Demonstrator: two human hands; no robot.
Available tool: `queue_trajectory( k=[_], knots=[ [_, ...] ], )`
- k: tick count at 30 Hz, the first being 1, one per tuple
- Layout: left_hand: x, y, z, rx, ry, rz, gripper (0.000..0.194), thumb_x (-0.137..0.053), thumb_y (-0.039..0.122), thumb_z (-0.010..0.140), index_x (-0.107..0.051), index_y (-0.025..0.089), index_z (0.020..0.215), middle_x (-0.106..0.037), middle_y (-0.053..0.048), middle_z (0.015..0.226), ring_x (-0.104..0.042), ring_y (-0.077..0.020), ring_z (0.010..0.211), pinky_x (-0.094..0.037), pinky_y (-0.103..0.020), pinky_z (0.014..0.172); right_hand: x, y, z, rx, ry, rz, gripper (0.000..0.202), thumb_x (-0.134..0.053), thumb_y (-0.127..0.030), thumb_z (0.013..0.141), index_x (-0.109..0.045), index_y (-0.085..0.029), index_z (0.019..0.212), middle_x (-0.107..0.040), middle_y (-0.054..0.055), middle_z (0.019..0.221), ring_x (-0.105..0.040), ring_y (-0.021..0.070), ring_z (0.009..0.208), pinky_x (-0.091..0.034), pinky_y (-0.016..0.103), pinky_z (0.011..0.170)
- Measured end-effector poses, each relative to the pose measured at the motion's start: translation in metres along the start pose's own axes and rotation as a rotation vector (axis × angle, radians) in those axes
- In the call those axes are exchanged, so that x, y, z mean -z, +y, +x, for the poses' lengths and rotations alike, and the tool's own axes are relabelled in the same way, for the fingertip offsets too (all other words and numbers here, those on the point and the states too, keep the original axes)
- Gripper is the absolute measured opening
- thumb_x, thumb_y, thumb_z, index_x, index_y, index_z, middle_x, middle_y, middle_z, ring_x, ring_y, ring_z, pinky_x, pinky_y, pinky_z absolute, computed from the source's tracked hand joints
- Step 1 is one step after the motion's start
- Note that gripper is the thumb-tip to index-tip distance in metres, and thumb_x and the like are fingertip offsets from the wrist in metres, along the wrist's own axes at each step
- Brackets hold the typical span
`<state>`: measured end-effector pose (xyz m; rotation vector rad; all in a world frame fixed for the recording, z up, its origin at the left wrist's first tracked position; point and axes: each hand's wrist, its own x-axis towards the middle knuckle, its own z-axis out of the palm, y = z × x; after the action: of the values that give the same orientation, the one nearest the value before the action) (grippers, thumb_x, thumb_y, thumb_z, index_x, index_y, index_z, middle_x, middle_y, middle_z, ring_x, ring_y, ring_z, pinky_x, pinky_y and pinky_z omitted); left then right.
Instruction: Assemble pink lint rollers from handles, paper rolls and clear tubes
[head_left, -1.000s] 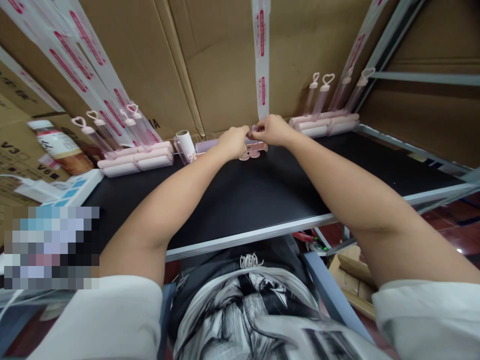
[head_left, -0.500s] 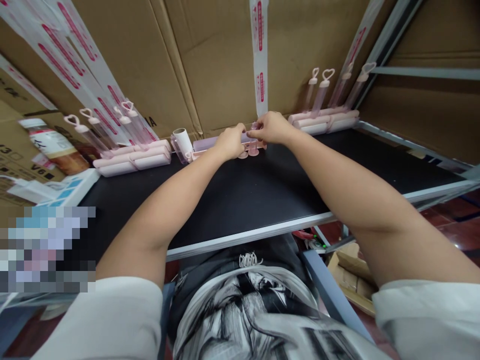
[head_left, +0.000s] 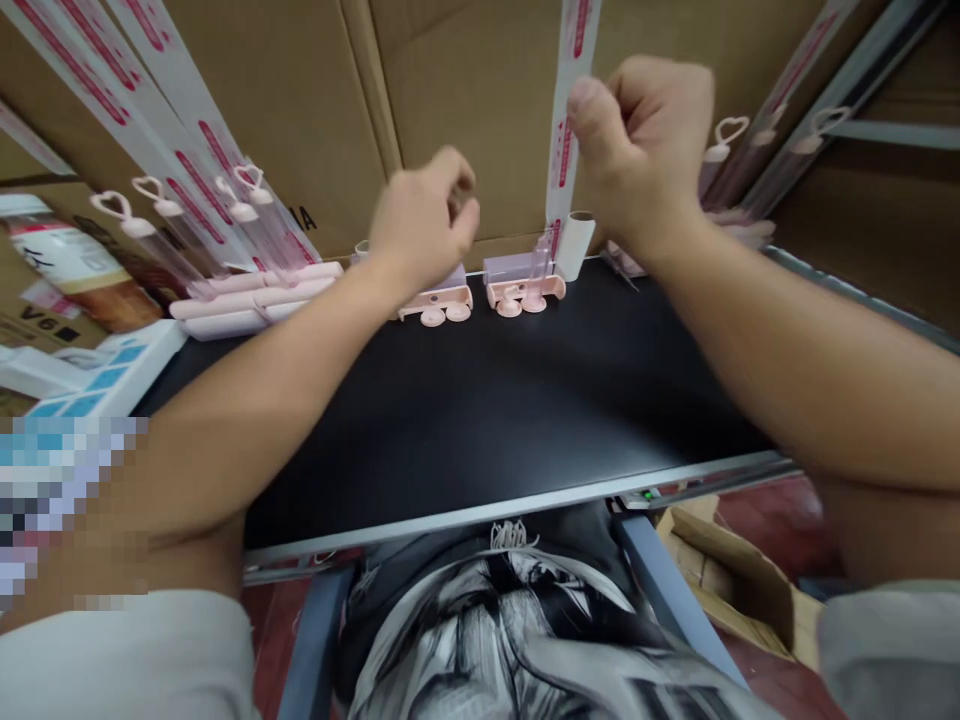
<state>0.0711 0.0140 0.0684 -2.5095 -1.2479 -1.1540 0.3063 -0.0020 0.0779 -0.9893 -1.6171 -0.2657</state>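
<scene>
My left hand (head_left: 426, 218) is raised above the black table, fingers loosely curled and thumb apart, with nothing seen between them. Behind and below it is a pink and lilac piece (head_left: 442, 300) with round discs at its front, partly covered by the hand. Higher and to the right, my right hand (head_left: 651, 150) is closed in a loose fist in front of the cardboard; nothing shows in it. Between the hands, a similar pink and lilac piece (head_left: 504, 285) stands on the table with a clear tube upright at its right end. A white roll (head_left: 576, 245) leans beside it.
At the left, clear tubes with heart-shaped tops (head_left: 150, 235) stand on pink holders (head_left: 259, 312); more heart-topped tubes (head_left: 720, 150) stand at the right. A drink bottle (head_left: 82, 265) and a white and blue power strip (head_left: 105, 365) lie left. Cardboard (head_left: 480, 120) backs the black table (head_left: 480, 410).
Both hands have lifted off the pink pieces and moved apart, the left slightly leftward, the right up and rightward. The pink pieces between them now show. The view has shifted.
</scene>
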Motion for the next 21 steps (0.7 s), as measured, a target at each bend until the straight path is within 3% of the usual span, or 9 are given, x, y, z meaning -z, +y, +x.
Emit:
queue_trajectory(
  k=[1, 2, 6, 9, 13, 17, 21],
  knots=[
    [0.011, -0.004, 0.005, -0.038, 0.091, -0.049, 0.015, -0.063, 0.021, 0.094, -0.070, 0.023, 0.106, -0.073, -0.002, 0.088, -0.063, -0.0180, 0.077, -0.054, -0.037, 0.084, 0.000, -0.010, 0.001, 0.055, 0.065, 0.065, 0.050, -0.054, -0.054, 0.099, -0.029, -0.029, 0.064, -0.034, 0.000, 0.066, -0.038, 0.0171, 0.064, -0.037, 0.035, 0.068],
    [0.022, -0.009, 0.010, -0.070, 0.162, -0.089, 0.010, -0.064, 0.020, 0.093, -0.070, 0.023, 0.102, -0.071, -0.001, 0.087, -0.061, -0.0160, 0.075, -0.053, -0.035, 0.081, 0.000, -0.019, -0.001, 0.088, 0.042, 0.108, 0.047, -0.054, -0.051, 0.100, -0.031, -0.028, 0.065, -0.036, 0.000, 0.066, -0.037, 0.0168, 0.064, -0.036, 0.035, 0.067],
    [0.050, -0.023, 0.013, -0.085, 0.365, -0.183, 0.010, -0.060, 0.012, 0.089, -0.067, 0.018, 0.086, -0.062, 0.000, 0.077, -0.053, -0.0094, 0.065, -0.043, -0.030, 0.070, 0.000, -0.041, -0.022, 0.185, -0.221, 0.237, 0.041, -0.060, -0.040, 0.103, -0.043, -0.025, 0.068, -0.043, -0.002, 0.062, -0.040, 0.0141, 0.058, -0.033, 0.034, 0.061],
    [0.052, -0.026, 0.009, -0.073, 0.400, -0.201, 0.011, -0.059, 0.012, 0.086, -0.067, 0.016, 0.080, -0.058, 0.002, 0.072, -0.050, -0.0067, 0.061, -0.037, -0.027, 0.067, 0.006, -0.036, -0.044, 0.272, -0.500, 0.291, 0.035, -0.067, -0.035, 0.100, -0.053, -0.024, 0.070, -0.049, -0.005, 0.055, -0.041, 0.0100, 0.047, -0.030, 0.030, 0.050],
    [0.037, -0.020, 0.013, -0.013, 0.349, -0.252, 0.011, -0.058, 0.017, 0.089, -0.067, 0.017, 0.083, -0.061, 0.002, 0.077, -0.057, -0.0092, 0.065, -0.043, -0.027, 0.068, 0.022, -0.032, -0.079, 0.078, -0.774, 0.496, 0.033, -0.068, -0.029, 0.100, -0.054, -0.025, 0.071, -0.051, -0.005, 0.053, -0.043, 0.0098, 0.043, -0.030, 0.029, 0.044],
    [0.020, -0.008, 0.027, -0.054, 0.218, -0.252, 0.012, -0.055, 0.025, 0.094, -0.065, 0.025, 0.086, -0.063, 0.002, 0.083, -0.072, -0.0157, 0.082, -0.053, -0.031, 0.077, 0.030, -0.037, -0.114, -0.124, -0.788, 0.564, 0.030, -0.065, -0.023, 0.101, -0.051, -0.026, 0.075, -0.046, -0.007, 0.053, -0.038, 0.0100, 0.043, -0.029, 0.028, 0.043],
    [0.016, 0.009, 0.044, -0.118, 0.170, -0.289, 0.023, -0.036, 0.032, 0.091, -0.057, 0.024, 0.085, -0.057, 0.004, 0.084, -0.075, -0.0148, 0.092, -0.046, -0.029, 0.073, 0.026, -0.017, -0.117, -0.115, -0.572, 0.341, 0.029, -0.074, -0.026, 0.094, -0.056, -0.026, 0.072, -0.053, -0.004, 0.055, -0.044, 0.0128, 0.044, -0.034, 0.030, 0.044]
  ],
)
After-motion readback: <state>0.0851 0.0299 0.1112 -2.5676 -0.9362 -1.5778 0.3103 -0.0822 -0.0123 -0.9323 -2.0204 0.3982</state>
